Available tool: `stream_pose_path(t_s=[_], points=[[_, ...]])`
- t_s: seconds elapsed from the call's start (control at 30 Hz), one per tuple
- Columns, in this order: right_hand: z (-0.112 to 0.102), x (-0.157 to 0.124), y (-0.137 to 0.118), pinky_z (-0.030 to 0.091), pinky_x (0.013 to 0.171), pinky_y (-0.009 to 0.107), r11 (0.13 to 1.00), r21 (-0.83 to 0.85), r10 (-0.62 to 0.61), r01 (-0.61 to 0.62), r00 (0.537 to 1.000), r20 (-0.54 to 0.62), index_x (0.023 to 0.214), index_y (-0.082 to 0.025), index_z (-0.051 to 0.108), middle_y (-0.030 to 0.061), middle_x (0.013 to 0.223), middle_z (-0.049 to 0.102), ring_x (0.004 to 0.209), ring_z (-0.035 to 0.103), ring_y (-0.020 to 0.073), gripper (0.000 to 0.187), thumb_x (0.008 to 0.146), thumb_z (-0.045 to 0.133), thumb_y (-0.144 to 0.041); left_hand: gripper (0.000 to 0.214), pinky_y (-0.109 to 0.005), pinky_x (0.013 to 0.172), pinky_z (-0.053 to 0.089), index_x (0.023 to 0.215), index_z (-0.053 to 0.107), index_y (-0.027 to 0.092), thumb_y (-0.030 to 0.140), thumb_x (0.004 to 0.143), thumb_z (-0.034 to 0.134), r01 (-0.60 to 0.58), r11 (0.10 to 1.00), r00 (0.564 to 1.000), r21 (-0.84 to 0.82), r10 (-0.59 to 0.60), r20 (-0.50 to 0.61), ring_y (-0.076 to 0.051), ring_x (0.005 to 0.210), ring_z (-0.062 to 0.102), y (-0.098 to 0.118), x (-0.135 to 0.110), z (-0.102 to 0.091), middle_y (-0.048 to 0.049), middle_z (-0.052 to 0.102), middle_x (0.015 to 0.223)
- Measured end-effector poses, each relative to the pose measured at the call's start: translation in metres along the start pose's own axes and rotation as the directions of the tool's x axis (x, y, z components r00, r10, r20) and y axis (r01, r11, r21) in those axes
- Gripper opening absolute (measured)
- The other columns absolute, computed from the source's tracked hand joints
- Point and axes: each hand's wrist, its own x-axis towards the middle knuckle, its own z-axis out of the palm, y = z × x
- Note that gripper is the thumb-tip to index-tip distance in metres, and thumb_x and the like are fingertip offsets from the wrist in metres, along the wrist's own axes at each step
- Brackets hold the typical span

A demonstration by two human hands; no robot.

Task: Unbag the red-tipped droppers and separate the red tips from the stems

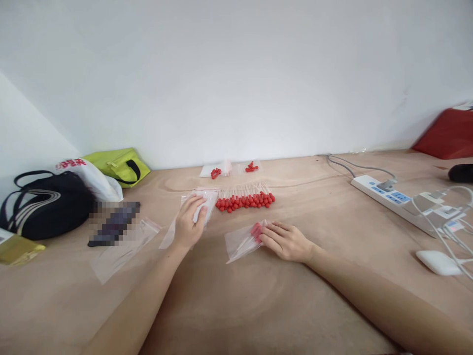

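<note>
Left hand fingers pinch the zip-bag stack; right hand fingers lie spread flat on a clear bag holding red-tipped sticks; bare bench in front.

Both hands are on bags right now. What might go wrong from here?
The red-tipped sticks lie loose in a row just beyond both hands; a sweep of the left hand or right hand might scatter them. The stack of clear bags under the left hand looks thin, so several may lift together. I cannot tell whether the filled bag under the right hand is sealed; its sticks might slip out.
</note>
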Motion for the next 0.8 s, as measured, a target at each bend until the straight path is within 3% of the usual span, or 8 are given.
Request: stream_pose_path(t_s=[0.07, 0.17, 0.27, 0.37, 0.43, 0.6, 0.8], points=[[-0.002, 0.003, -0.003, 0.044, 0.084, 0.032, 0.998, 0.003, -0.064, 0.064, 0.996, 0.063, 0.096, -0.026, 0.061, 0.0034, 0.101, 0.065, 0.097, 0.058, 0.0167, 0.030, 0.090, 0.032, -0.032, 0.027, -0.039, 0.099, 0.037, 0.101, 0.058, 0.019, 0.032, 0.086, 0.040, -0.075, 0.994, 0.985, -0.074, 0.086, 0.149, -0.020, 0.115, 0.045, 0.016, -0.005, 0.005, -0.0065, 0.058, 0.110], [-0.009, 0.005, 0.001, 0.043, 0.080, 0.031, 0.997, 0.048, -0.066, 0.064, 0.997, 0.050, 0.100, -0.026, 0.060, 0.0034, 0.101, 0.064, 0.096, 0.056, 0.0182, 0.032, 0.082, 0.045, -0.048, 0.029, -0.040, 0.101, 0.035, 0.109, 0.056, 0.021, 0.032, 0.086, 0.041, -0.172, 0.963, 0.873, -0.206, 0.246, 0.421, -0.020, 0.121, 0.039, 0.041, -0.014, 0.016, -0.0059, 0.054, 0.120], [-0.013, 0.004, 0.011, 0.040, 0.078, 0.034, 0.976, 0.048, 0.217, -0.214, 0.975, -0.049, 0.093, -0.023, 0.061, 0.0054, 0.095, 0.064, 0.089, 0.056, 0.0194, 0.033, 0.079, 0.048, -0.050, 0.035, -0.041, 0.101, 0.035, 0.117, 0.051, 0.022, 0.035, 0.086, 0.042, -0.178, 0.943, 0.767, -0.281, 0.312, 0.561, -0.021, 0.124, 0.036, 0.064, -0.021, 0.028, -0.0067, 0.050, 0.125], [-0.010, 0.000, 0.022, 0.039, 0.076, 0.034, 0.862, 0.051, 0.506, -0.504, 0.860, -0.057, 0.079, -0.021, 0.062, 0.0046, 0.083, 0.063, 0.082, 0.055, 0.0184, 0.027, 0.083, 0.043, -0.040, 0.042, -0.042, 0.101, 0.034, 0.124, 0.045, 0.021, 0.039, 0.086, 0.042, -0.144, 0.943, 0.714, -0.301, 0.310, 0.627, -0.022, 0.126, 0.032, 0.076, -0.025, 0.037, -0.0085, 0.044, 0.130], [-0.006, 0.000, 0.026, 0.038, 0.077, 0.035, 0.822, 0.061, 0.568, -0.566, 0.823, -0.008, 0.082, -0.022, 0.062, 0.0045, 0.086, 0.062, 0.086, 0.054, 0.0191, 0.025, 0.082, 0.043, -0.038, 0.047, -0.042, 0.101, 0.034, 0.128, 0.040, 0.021, 0.040, 0.085, 0.043, -0.127, 0.944, 0.708, -0.305, 0.302, 0.639, -0.022, 0.127, 0.031, 0.078, -0.026, 0.041, -0.0092, 0.041, 0.133], [0.001, 0.012, 0.025, 0.033, 0.084, 0.042, 0.834, 0.046, 0.547, -0.549, 0.835, 0.064, 0.098, -0.027, 0.059, 0.0056, 0.106, 0.055, 0.103, 0.045, 0.0231, 0.026, 0.081, 0.047, -0.041, 0.054, -0.042, 0.101, 0.034, 0.133, 0.028, 0.024, 0.038, 0.084, 0.045, -0.093, 0.943, 0.721, -0.318, 0.285, 0.632, -0.022, 0.125, 0.033, 0.076, -0.029, 0.039, -0.0084, 0.035, 0.137], [-0.002, 0.023, 0.026, 0.030, 0.085, 0.044, 0.794, 0.135, 0.582, -0.593, 0.805, 0.117, 0.071, -0.023, 0.062, 0.0036, 0.100, 0.056, 0.100, 0.045, 0.0226, 0.024, 0.075, 0.054, -0.046, 0.054, -0.040, 0.100, 0.036, 0.133, 0.028, 0.025, 0.031, 0.083, 0.047, -0.070, 0.945, 0.741, -0.320, 0.264, 0.618, -0.022, 0.122, 0.037, 0.076, -0.030, 0.036, -0.0085, 0.036, 0.135]])
